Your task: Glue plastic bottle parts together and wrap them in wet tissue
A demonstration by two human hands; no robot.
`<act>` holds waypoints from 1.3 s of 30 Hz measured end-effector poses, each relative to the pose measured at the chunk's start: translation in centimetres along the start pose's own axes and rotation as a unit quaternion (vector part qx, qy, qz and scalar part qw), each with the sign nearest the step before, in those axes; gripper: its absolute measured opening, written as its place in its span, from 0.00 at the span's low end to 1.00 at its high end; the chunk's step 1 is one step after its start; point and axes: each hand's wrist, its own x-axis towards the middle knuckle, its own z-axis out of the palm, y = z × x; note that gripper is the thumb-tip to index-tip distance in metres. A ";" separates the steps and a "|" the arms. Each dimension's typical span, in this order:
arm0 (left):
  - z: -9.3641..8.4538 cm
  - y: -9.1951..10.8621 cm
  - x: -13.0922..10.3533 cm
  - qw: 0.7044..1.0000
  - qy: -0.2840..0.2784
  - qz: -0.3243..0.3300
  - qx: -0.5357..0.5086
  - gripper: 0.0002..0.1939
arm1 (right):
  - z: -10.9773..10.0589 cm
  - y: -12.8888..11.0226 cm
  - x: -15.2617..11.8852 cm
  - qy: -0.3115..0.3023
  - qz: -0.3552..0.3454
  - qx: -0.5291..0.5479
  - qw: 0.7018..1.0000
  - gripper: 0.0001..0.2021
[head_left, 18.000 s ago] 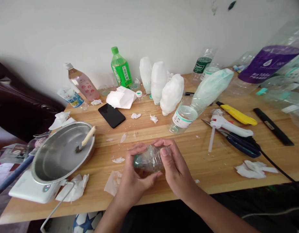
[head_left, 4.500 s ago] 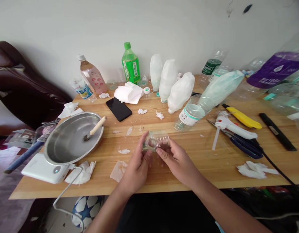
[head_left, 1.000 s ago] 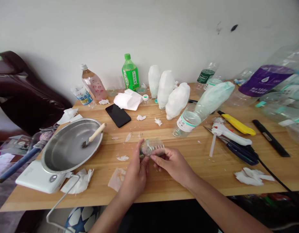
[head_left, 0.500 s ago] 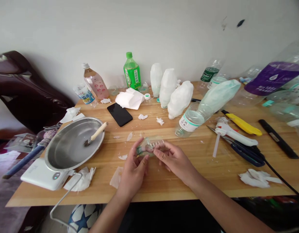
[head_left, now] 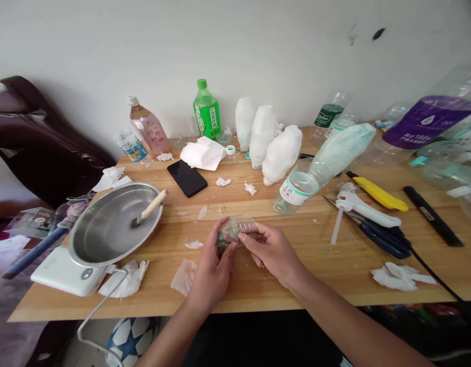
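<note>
Between both hands, just above the wooden table (head_left: 258,285), is a small clear plastic bottle piece (head_left: 241,224) with a ribbed wall. My left hand (head_left: 216,260) grips its left end, fingers behind and thumb in front. On the right end, my right hand (head_left: 269,250) has its thumb over the near side and its other fingers behind. A scrap of thin white paper (head_left: 184,277) lies beside my left wrist. To the left stands a steel bowl (head_left: 116,224) of cloudy liquid, with a wooden-handled brush (head_left: 149,209) resting in it.
Several paper-covered bottles (head_left: 264,135) stand at the back, with a cut bottle (head_left: 296,192) before them. A glue gun (head_left: 367,209), scissors (head_left: 384,237) and a yellow cutter (head_left: 381,192) lie right. A phone (head_left: 187,178) lies back left; a white power bank (head_left: 65,272) sits beneath the bowl.
The clear piece has turned slightly in my hands, so its ribbed wall shows more. My right fingers have closed in around it. The view has shifted a little.
</note>
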 end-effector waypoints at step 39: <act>-0.1 -1.4 -0.2 0.987 -0.044 0.124 0.092 0.32 | 0.0 0.1 -0.1 -0.070 -0.041 -0.015 0.997 0.15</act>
